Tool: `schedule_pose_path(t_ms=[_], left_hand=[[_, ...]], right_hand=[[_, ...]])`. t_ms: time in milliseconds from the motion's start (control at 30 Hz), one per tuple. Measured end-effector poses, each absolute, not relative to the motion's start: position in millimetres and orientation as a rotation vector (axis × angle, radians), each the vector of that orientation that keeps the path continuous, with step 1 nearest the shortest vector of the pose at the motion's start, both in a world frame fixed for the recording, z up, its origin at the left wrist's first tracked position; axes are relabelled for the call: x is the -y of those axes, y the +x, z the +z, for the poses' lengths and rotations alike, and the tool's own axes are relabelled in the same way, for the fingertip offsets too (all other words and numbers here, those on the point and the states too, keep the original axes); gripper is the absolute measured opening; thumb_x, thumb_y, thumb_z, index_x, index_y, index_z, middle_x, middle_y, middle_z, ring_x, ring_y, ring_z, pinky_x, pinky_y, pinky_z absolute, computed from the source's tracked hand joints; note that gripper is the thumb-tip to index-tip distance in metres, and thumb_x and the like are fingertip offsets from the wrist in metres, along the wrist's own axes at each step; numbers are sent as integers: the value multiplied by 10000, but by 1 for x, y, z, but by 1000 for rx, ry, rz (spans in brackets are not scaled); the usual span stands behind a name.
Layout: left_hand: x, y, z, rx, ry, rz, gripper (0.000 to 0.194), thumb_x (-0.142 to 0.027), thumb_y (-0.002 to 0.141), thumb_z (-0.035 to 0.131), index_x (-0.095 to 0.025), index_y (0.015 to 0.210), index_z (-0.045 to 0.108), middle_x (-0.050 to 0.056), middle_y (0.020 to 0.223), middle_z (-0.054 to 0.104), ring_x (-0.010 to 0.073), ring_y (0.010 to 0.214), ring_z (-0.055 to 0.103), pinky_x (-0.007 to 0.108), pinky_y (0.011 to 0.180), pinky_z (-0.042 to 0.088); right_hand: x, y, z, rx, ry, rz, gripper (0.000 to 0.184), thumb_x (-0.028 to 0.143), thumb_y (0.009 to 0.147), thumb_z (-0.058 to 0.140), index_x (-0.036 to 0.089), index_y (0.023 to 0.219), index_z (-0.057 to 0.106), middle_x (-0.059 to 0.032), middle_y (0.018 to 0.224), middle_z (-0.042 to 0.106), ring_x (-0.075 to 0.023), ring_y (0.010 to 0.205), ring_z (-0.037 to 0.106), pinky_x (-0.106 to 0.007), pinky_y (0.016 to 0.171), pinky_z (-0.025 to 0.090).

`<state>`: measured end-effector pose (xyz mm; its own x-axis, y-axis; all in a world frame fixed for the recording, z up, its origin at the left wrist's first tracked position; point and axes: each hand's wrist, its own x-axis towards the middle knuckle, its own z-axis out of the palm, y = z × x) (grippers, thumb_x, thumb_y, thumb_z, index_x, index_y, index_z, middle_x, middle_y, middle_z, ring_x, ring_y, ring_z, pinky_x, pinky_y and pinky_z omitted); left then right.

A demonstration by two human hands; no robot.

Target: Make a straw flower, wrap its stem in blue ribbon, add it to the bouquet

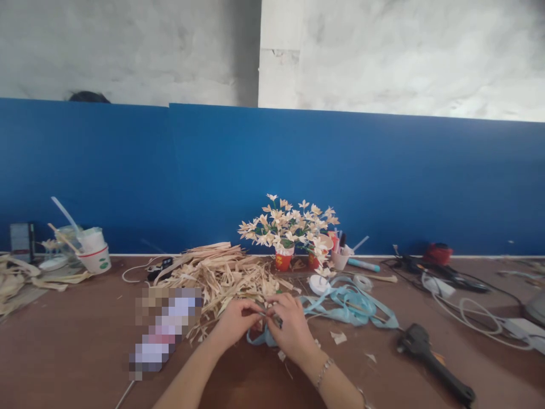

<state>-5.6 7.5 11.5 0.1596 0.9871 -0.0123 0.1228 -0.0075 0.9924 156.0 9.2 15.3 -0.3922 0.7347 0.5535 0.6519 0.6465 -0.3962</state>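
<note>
My left hand [238, 322] and my right hand [290, 325] meet over the front of the table, fingertips pinched close together. Whatever they hold between them is small and mostly hidden by the fingers. Just behind the hands lies a heap of dry, pale husk strips [221, 272]. A light blue ribbon [353, 304] lies in loose loops to the right, and a blue piece [260, 338] shows below the fingers. Beyond the heap, cream-coloured artificial flowers [285, 221] stand in a small red pot [284, 260].
A black glue gun [430, 358] lies at the right, with white cables [464, 318] behind it. A paper cup [96, 258] stands at the left. A blurred-out object [164, 332] lies left of my hands. The blue partition [128, 170] borders the table's back; a person's hair [89, 97] shows above it.
</note>
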Motion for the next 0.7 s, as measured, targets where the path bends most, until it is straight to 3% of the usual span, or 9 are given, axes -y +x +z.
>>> schedule_pose_path(t_ms=[500,700], left_hand=[[-8,-10,7,-1209,1487,997,121,-202,625,577,-131,691,648,15,612,641,148,572,586,268,593,469],[-7,-13,8,-1165,1415,955,175,-292,612,642,-133,682,629,11,566,626,152,557,578,274,583,452]], right_hand=[[-5,156,18,2245,-1038,157,126,100,720,571,206,682,627,-5,907,625,-169,917,510,-308,795,330],[-13,158,15,2155,-939,576,185,109,741,536,202,626,647,2,807,644,-141,827,570,-269,766,414]])
